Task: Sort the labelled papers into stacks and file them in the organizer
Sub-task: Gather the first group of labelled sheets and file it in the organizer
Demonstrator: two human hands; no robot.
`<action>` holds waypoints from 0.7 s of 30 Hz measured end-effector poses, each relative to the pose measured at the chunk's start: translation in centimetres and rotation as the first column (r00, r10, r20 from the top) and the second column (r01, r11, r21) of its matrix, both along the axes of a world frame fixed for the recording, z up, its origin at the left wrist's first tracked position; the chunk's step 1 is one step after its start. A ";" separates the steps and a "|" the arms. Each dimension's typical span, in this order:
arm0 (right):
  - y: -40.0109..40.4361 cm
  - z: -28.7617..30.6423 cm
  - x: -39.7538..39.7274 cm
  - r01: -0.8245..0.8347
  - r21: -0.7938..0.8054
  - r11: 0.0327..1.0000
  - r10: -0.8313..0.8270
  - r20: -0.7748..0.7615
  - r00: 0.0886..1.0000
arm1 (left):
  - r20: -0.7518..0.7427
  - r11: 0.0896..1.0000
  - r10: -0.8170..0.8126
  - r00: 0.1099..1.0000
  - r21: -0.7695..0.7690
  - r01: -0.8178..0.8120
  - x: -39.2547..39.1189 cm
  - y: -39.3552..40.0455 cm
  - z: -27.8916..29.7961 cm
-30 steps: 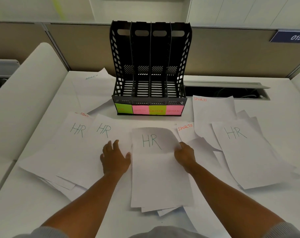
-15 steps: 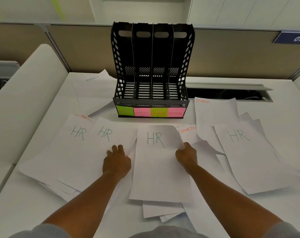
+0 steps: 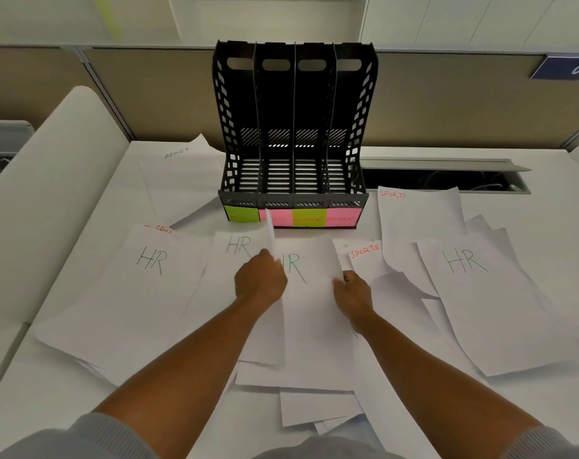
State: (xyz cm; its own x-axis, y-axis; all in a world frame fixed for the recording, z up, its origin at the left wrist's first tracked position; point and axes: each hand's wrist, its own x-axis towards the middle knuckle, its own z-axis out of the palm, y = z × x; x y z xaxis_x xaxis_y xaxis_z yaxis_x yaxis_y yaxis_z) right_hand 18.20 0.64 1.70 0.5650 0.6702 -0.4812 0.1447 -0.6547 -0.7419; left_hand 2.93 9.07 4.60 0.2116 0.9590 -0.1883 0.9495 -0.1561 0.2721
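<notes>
A black four-slot organizer [image 3: 294, 134] stands at the back of the white desk, with green and pink sticky labels along its front. White sheets lie scattered before it. My left hand [image 3: 260, 281] grips the right edge of an HR sheet [image 3: 238, 246] and lifts that edge up. My right hand [image 3: 352, 293] pinches the right edge of the middle HR sheet [image 3: 314, 293]. Other HR sheets lie at the far left [image 3: 139, 286] and at the right [image 3: 480, 293]. Two SPORTS sheets [image 3: 417, 213] [image 3: 364, 260] lie right of centre.
An ADMIN sheet [image 3: 179, 180] lies left of the organizer. A long cable slot [image 3: 447, 177] opens in the desk behind the right-hand papers. More sheets [image 3: 314, 409] stick out near the front edge. A beige partition runs along the back.
My left hand moved right from resting flat on the left sheets and took hold of an HR sheet's right edge, lifting it. The middle HR sheet slid farther from me under my right hand.
</notes>
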 end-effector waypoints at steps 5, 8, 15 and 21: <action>0.6 0.4 -0.1 -0.003 0.035 0.999 0.003 0.001 1.000 | 0.060 0.980 -0.041 0.997 -0.192 0.051 2.3 -0.3 -0.4; 0.8 0.5 -0.4 -0.010 0.038 0.999 0.013 -0.073 0.997 | 0.301 0.874 0.125 0.945 -0.485 0.039 2.9 -0.7 -0.6; 0.9 0.2 -1.0 -0.062 0.018 0.998 0.064 -0.131 0.989 | 0.553 0.760 0.383 0.739 -0.644 0.088 1.4 -0.8 -1.5; 1.2 -0.2 -1.4 -0.037 -0.001 0.999 0.037 -0.083 0.996 | 0.396 0.959 0.280 0.874 -0.145 -0.242 -4.2 1.8 -2.9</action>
State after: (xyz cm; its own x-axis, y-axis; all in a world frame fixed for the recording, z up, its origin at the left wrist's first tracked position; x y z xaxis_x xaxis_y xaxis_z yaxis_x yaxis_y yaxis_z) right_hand 16.83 1.83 1.54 0.4981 0.6889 -0.5266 0.1072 -0.6516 -0.7509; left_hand -1.30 10.90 1.66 0.0324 0.9735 -0.2262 0.7532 0.1250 0.6458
